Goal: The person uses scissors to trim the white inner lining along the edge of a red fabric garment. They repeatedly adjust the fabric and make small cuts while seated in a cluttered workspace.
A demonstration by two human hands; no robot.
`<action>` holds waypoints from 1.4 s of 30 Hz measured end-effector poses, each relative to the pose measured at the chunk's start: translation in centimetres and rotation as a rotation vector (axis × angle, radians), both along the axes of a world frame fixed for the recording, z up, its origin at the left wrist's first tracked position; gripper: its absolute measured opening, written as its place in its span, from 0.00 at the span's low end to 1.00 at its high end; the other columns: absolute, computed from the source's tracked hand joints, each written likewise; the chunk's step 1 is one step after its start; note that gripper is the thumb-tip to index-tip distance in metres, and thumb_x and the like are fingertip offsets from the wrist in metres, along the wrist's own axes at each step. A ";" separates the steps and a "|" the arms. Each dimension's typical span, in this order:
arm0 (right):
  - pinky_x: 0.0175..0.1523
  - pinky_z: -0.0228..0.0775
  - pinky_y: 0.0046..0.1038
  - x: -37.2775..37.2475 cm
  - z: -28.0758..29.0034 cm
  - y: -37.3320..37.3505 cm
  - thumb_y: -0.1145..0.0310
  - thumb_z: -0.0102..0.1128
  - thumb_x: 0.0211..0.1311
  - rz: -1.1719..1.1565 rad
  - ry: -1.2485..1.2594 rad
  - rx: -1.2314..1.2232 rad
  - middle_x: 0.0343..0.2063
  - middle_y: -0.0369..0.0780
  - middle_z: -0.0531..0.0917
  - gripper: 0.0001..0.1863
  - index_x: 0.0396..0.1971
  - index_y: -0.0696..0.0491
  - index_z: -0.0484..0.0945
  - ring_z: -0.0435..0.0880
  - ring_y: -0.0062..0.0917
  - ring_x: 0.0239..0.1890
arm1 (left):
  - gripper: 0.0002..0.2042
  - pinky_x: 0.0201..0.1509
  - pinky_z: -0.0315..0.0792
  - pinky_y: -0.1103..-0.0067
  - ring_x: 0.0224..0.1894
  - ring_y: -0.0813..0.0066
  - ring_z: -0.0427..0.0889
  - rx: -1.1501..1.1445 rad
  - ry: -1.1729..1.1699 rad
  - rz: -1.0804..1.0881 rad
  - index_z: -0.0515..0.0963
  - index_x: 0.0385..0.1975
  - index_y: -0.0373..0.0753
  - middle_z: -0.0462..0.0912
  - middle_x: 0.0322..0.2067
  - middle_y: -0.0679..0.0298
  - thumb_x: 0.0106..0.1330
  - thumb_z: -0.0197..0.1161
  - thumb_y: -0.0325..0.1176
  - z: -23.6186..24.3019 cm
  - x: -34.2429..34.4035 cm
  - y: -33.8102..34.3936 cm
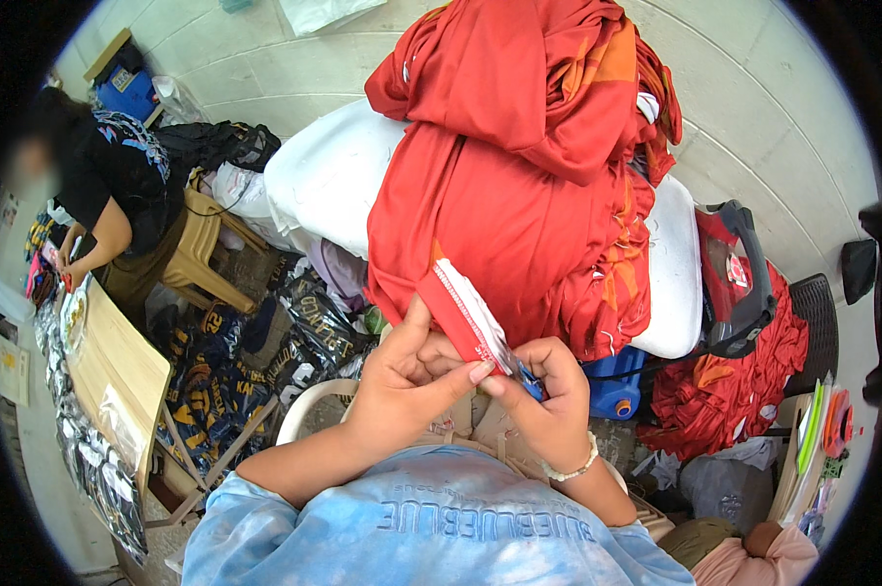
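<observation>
My left hand (pixel 411 381) pinches a folded red fabric edge (pixel 460 317) with white lining and stitching along it. My right hand (pixel 543 400), wearing a beaded bracelet, grips a small blue tool (pixel 529 384), perhaps snippers, against the fabric's lower end; the tool is partly hidden by my fingers. Both hands are close together in front of my body. Just beyond them a big heap of red and orange garments (pixel 519 195) lies over a white padded board (pixel 319 171), most of which is covered.
A seated person (pixel 128 195) works at left by a wooden board (pixel 109 376). Dark printed garments (pixel 216 371) cover the floor there. A grey-and-red iron-like appliance (pixel 724 283), a blue plastic object (pixel 612 386) and more red garments (pixel 704 410) are at right; another person's pink sleeve (pixel 753 562) shows lower right.
</observation>
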State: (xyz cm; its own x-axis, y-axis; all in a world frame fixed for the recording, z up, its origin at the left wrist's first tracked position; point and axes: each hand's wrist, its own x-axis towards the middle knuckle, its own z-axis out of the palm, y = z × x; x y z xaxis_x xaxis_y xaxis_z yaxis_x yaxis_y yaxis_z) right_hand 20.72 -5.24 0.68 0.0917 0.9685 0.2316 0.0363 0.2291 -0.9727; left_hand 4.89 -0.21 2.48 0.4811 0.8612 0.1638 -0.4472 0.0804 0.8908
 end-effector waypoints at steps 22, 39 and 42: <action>0.30 0.64 0.16 0.8 -0.5 0.4 0.77 0.70 0.46 -0.059 -0.335 0.145 0.22 0.34 0.77 0.12 0.29 0.58 0.74 0.73 0.13 0.24 | 0.31 0.59 0.66 0.77 0.53 0.77 0.74 -0.361 -0.210 -0.055 0.54 0.67 0.41 0.75 0.50 0.64 0.63 0.56 0.20 -1.1 0.1 0.5; 0.30 0.63 0.16 0.6 -0.8 0.6 0.73 0.67 0.52 -0.055 0.090 0.049 0.23 0.33 0.76 0.11 0.32 0.58 0.74 0.71 0.13 0.24 | 0.38 0.54 0.71 0.78 0.48 0.75 0.78 -0.254 -0.107 0.032 0.43 0.69 0.43 0.78 0.47 0.59 0.62 0.55 0.17 -0.7 0.2 0.7; 0.30 0.64 0.16 0.4 -1.1 0.2 0.73 0.68 0.52 -0.090 0.119 0.087 0.24 0.34 0.77 0.12 0.33 0.59 0.74 0.73 0.13 0.25 | 0.38 0.55 0.71 0.77 0.50 0.75 0.77 -0.244 -0.114 0.054 0.43 0.69 0.42 0.78 0.47 0.58 0.63 0.55 0.17 -0.5 0.2 0.5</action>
State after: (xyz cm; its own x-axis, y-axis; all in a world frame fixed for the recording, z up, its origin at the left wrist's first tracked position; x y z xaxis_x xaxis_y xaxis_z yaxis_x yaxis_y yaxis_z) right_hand 21.09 -5.00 -0.42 0.2091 0.9319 0.2963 -0.0538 0.3135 -0.9481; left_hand 5.06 0.33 1.93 0.4240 0.9056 -0.0010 -0.5532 0.2599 0.7914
